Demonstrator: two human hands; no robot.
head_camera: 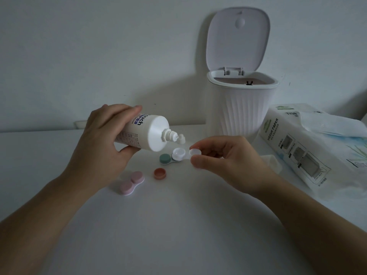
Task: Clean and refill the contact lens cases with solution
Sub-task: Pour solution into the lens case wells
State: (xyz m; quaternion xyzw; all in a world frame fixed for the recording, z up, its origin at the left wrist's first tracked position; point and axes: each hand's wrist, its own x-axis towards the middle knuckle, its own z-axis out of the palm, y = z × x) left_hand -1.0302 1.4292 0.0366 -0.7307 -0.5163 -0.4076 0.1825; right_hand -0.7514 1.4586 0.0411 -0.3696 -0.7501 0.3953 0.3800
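Solution bottle tipped over the open lens case

Left hand (pixel 103 139) wraps the solution bottle (pixel 147 132), nozzle pointing to 4 o'clock above the green-capped case (pixel 172 156). Right hand (pixel 228 155) pinches a white cap (pixel 195 151) at the case's 3 o'clock. Coral cap (pixel 159 173) and pink case (pixel 131 183) sit at 7 o'clock.

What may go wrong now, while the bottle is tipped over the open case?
The bottle nozzle, in the left hand, is not directly over the open well, so solution may fall on the table. The right hand pinches only the case's edge, so it may tip. The loose orange cap could get splashed.
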